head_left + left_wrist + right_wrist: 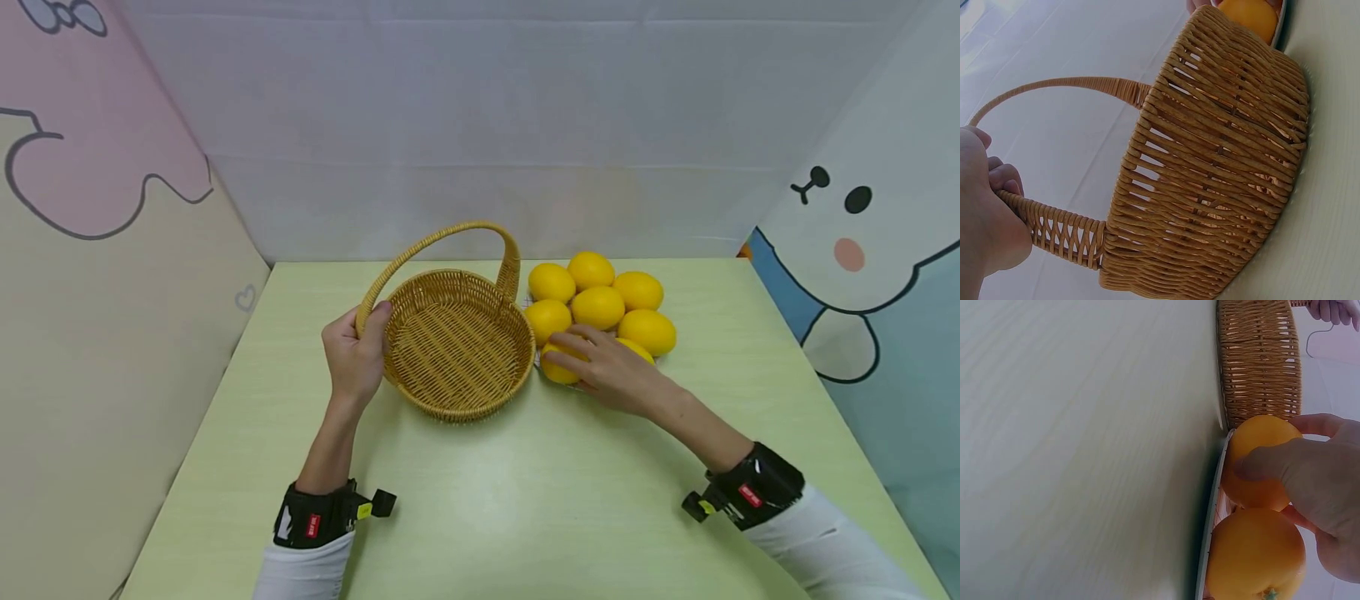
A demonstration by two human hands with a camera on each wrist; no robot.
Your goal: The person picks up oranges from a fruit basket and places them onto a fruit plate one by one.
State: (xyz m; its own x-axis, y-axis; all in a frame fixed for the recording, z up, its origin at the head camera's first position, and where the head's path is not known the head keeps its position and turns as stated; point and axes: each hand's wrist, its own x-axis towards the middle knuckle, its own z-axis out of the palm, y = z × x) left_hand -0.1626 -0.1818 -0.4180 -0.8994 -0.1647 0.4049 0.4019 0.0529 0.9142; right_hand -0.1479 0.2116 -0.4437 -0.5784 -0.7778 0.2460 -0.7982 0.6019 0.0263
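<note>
A round wicker basket (461, 346) with an arched handle is on the table, its bare woven bottom showing. My left hand (356, 354) grips the handle on its left side, thumb over it, also seen in the left wrist view. To the right of the basket, several yellow-orange oranges (597, 308) sit close together on a shallow plate (1209, 531). My right hand (603, 367) holds the front-left orange (1263, 440), thumb on the near side and fingers reaching over it. Another orange (1257, 556), with a green stem end, lies right beside that one.
The pale wooden table (465, 500) is bounded by a white cloth wall (480, 108) at the back. Panels with cartoon drawings stand at the left and right. Each wrist wears a black strap (318, 512) with a small camera.
</note>
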